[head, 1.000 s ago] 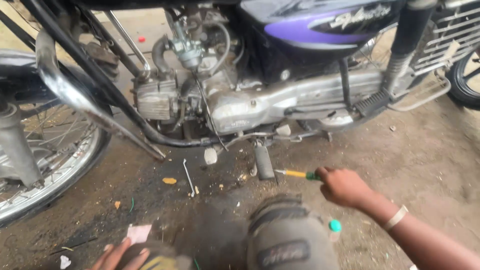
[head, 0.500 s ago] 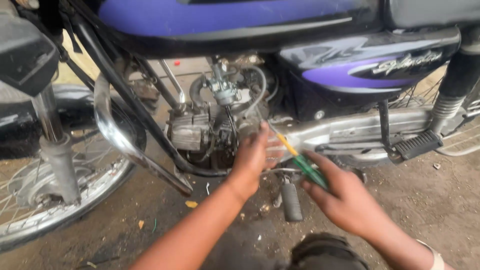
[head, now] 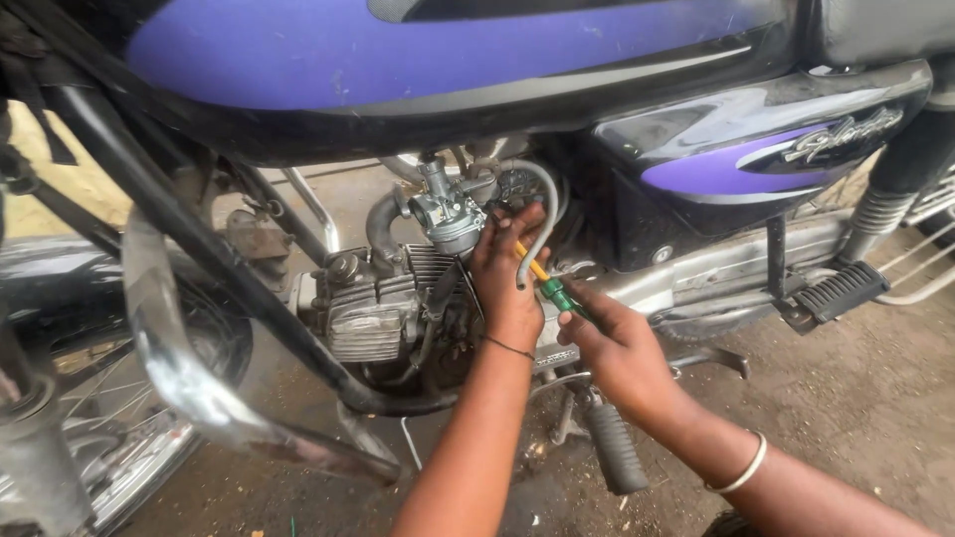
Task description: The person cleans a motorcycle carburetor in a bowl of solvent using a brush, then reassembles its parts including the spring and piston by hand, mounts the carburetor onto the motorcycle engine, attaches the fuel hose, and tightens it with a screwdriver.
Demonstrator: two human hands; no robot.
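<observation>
A purple and black motorcycle (head: pixel 448 55) stands side-on in front of me. My left hand (head: pixel 509 268) reaches up beside the silver carburettor (head: pixel 445 211), fingers spread against it and the grey hose (head: pixel 545 214) looping behind. My right hand (head: pixel 619 343) grips a screwdriver (head: pixel 549 281) with a green and yellow handle, its tip pointing up-left toward the carburettor, partly hidden behind my left hand. The finned engine cylinder (head: pixel 373 308) sits just below and left of the carburettor.
A chrome crash guard (head: pixel 189 368) curves down at the left before the front wheel (head: pixel 109 457). A black footpeg (head: pixel 615 447) juts out below my hands, and a rear footrest (head: pixel 836 290) sits at the right. Bare dirt ground (head: pixel 846 398) lies beneath.
My view has risen from the ground and moved closer to the engine. Both hands have come up to the carburettor, the right carrying the screwdriver from near the ground.
</observation>
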